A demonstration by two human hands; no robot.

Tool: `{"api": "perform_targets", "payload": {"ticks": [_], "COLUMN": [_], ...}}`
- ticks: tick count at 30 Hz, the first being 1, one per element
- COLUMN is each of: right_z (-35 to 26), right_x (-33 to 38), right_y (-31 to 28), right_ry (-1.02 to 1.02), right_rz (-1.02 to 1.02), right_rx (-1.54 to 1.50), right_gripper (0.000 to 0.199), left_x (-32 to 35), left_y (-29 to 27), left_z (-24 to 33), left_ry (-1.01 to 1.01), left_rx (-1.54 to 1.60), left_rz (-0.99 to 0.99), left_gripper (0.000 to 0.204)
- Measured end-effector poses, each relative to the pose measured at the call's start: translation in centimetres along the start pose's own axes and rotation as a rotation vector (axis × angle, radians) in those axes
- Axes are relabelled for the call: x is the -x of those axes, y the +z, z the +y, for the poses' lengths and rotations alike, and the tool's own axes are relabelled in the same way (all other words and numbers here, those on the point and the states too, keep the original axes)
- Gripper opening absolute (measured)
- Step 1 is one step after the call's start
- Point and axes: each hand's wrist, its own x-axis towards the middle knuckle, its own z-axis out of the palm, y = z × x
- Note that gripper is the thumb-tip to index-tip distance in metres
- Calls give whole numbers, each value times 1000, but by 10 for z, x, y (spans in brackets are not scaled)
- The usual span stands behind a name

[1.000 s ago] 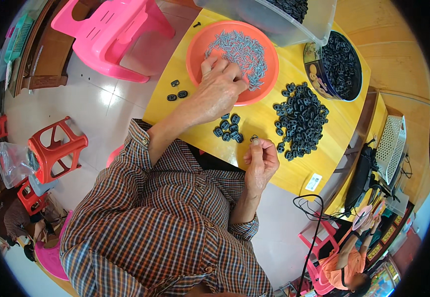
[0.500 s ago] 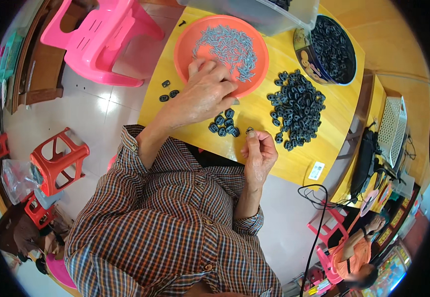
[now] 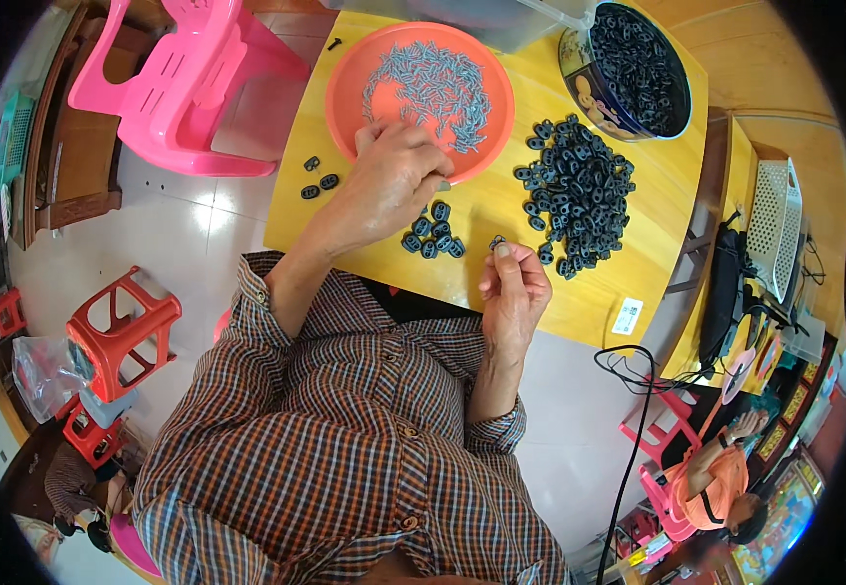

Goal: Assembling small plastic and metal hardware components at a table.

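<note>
My left hand (image 3: 390, 185) is over the near edge of a round orange plate (image 3: 503, 102). Its fingers are curled, and their tips are partly hidden, so whatever they hold does not show. Thin grey-blue pieces (image 3: 442, 88), too small to name, lie scattered in the plate. My right hand (image 3: 516, 288) pinches a small black two-hole piece (image 3: 497, 241) between thumb and fingers, just above the table's near edge. Between the hands sits a small group of black oval two-hole pieces (image 3: 433, 234). A larger heap of black pieces (image 3: 579, 195) lies to the right.
A round tin (image 3: 628, 73) full of black pieces and a clear plastic box (image 3: 530, 24) stand at the back of the yellow table (image 3: 481, 200). A few black pieces (image 3: 321, 185) lie left. A pink chair (image 3: 179, 88) stands beyond the left edge; a black cable (image 3: 637, 429) hangs right.
The view has shifted slightly, so the table appears higher up. My left hand has drawn back a little toward the plate's near rim. My right hand still pinches the black piece.
</note>
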Motion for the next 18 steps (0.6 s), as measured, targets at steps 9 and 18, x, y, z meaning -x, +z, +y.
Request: {"api": "perform_targets", "payload": {"ticks": [9, 18], "right_z": [2, 1], "right_x": [0, 1], "right_y": [0, 0], "right_ry": [-10, -8], "right_rz": [-3, -15], "right_rx": [8, -26], "right_gripper": [12, 12], "left_x": [0, 2], "left_y": [6, 11], "left_z": [-4, -2], "left_ry": [68, 50], "left_rx": [-129, -116], "left_rz": [60, 97], "left_gripper": [7, 7]}}
